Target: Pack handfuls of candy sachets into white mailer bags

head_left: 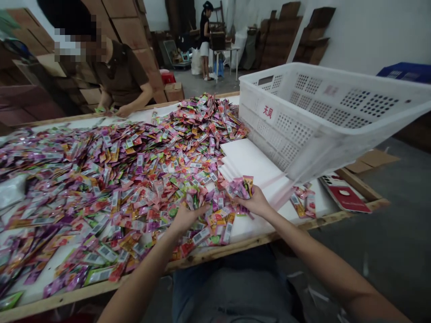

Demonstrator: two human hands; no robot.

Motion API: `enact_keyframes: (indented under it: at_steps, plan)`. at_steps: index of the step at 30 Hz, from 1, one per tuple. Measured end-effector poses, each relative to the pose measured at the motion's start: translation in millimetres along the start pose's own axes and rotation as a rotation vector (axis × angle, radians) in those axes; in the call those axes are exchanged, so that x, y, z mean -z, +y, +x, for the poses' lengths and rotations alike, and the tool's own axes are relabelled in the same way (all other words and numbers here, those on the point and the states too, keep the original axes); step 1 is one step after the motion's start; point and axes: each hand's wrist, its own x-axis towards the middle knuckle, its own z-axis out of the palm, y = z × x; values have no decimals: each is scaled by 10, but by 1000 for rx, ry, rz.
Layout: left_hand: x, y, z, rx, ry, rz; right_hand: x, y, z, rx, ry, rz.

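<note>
My left hand (187, 216) is closed around a bunch of small candy packets (195, 197), green and pink ones among them. In my right hand (256, 202) is another bunch of packets (243, 186), purple, pink and orange, gripped with their ends sticking up. Both hands hover near the front of a wide spread of loose packets (134, 179) on the table. Just beyond my right hand lies a stack of white plastic bags (251, 154). Parts of the fingers are hidden behind the packets.
A large white perforated crate (289, 130) stands at the table's right. A red-backed phone (346, 197) and a few packets (304, 202) lie near the right corner. Across the table a co-worker (123, 72) handles packets. A wooden rim (188, 260) edges the table; another person (204, 40) stands far back.
</note>
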Motion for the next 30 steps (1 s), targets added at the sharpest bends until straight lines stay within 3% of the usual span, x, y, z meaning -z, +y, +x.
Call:
enact_keyframes:
  at_steps: [3, 4, 5, 8, 10, 13, 16, 19, 22, 24, 27, 30]
  plan:
    - [73, 108, 168, -42, 168, 268, 21, 25, -27, -74, 108, 2]
    - [61, 151, 183, -76, 166, 404, 21, 25, -35, -94, 135, -1]
    - [13, 190, 169, -115, 106, 541, 18, 19, -43, -104, 151, -1]
    - [-314, 225, 2, -230, -223, 909, 6, -22, -63, -87, 147, 31]
    - [-523, 174, -102, -296, -320, 1070, 6, -54, -79, -70, 139, 57]
    - [-547, 60, -120, -338, -299, 1069, 49, -76, -119, -46, 125, 101]
    - [-399, 25, -89, -262, -176, 729, 132, -68, -166, -17, 147, 133]
    - [-537, 77, -190, -226, -151, 456, 212, -79, -182, 30, 253, 170]
    - [-886, 110, -295, -250, -294, 724, 279, -123, -147, 59, 360, 198]
    - [-968, 95, -228, -253, -322, 946, 324, -144, -112, 71, 379, 179]
    - [-692, 51, 78, -176, -250, 1068, 372, -150, -97, 27, 376, 141]
    - [-233, 75, 301, -144, -121, 761, 334, -199, -149, -51, 377, 159]
